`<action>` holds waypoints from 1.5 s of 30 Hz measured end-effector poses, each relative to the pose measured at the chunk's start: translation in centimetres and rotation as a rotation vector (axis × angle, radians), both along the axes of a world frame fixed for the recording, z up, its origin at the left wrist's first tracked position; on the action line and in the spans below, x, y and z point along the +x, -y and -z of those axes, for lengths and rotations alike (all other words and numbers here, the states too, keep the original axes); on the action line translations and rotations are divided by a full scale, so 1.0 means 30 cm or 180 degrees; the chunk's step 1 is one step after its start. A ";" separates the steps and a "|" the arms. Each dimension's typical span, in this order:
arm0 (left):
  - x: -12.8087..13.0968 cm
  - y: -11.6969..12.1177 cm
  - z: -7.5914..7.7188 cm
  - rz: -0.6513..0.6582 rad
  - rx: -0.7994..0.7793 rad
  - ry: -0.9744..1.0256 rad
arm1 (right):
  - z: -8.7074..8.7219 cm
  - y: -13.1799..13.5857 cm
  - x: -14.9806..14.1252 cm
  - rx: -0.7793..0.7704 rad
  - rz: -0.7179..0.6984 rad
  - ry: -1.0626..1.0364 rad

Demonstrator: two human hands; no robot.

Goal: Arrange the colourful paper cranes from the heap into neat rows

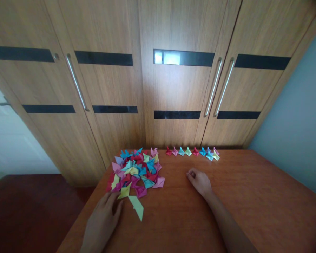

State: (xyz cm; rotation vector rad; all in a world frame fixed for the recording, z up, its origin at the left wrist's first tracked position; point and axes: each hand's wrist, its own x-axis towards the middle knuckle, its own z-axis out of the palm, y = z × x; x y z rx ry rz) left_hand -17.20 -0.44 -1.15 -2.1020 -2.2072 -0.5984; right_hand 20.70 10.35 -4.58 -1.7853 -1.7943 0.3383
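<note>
A heap of folded paper pieces [137, 170] in pink, blue, yellow and red lies on the wooden table [242, 196] at its far left. My left hand [103, 219] rests flat on the table just below the heap, fingers stretched out, fingertips touching a yellow piece [124, 191]. A light green folded piece [137, 207] lies right beside that hand. My right hand [198, 181] rests on the table in the middle, fingers curled in loosely; nothing shows in it. A row of several small folded shapes [192, 151] stands along the far edge.
Wooden wardrobe doors with long metal handles [214, 88] stand right behind the table. A dark wooden floor [28, 211] lies to the left of the table's left edge. A pale wall [300, 133] is on the right.
</note>
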 end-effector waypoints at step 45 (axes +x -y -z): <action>0.751 -0.357 0.086 0.1252 0.0188 0.2495 | -0.015 -0.024 0.043 0.0069 -0.0590 -0.1818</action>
